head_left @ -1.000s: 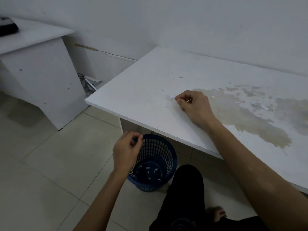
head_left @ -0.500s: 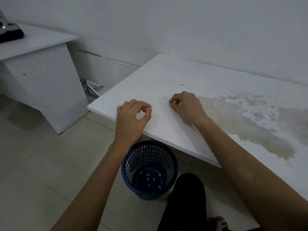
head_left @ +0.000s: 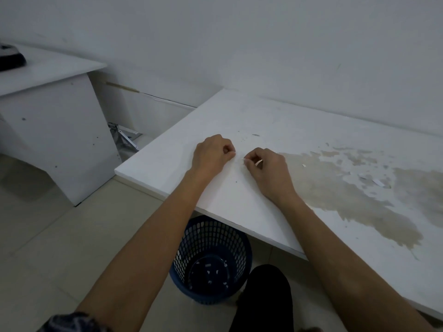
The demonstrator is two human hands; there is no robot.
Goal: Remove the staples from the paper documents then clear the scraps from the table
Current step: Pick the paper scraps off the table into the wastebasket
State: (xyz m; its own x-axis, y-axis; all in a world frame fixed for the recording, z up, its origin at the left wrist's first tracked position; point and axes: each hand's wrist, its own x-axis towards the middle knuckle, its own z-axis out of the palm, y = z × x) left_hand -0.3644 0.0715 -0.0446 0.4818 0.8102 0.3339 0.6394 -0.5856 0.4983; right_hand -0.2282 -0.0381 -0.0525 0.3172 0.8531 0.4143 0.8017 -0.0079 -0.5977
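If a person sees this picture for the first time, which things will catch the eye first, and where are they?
First come the two hands, left hand and right hand, close together with curled fingers on the white table, near tiny paper scraps. Next is the big brownish stain with peeling surface on the table's right part. Below the table's near edge stands a blue mesh wastebasket on the floor, with small white bits inside.
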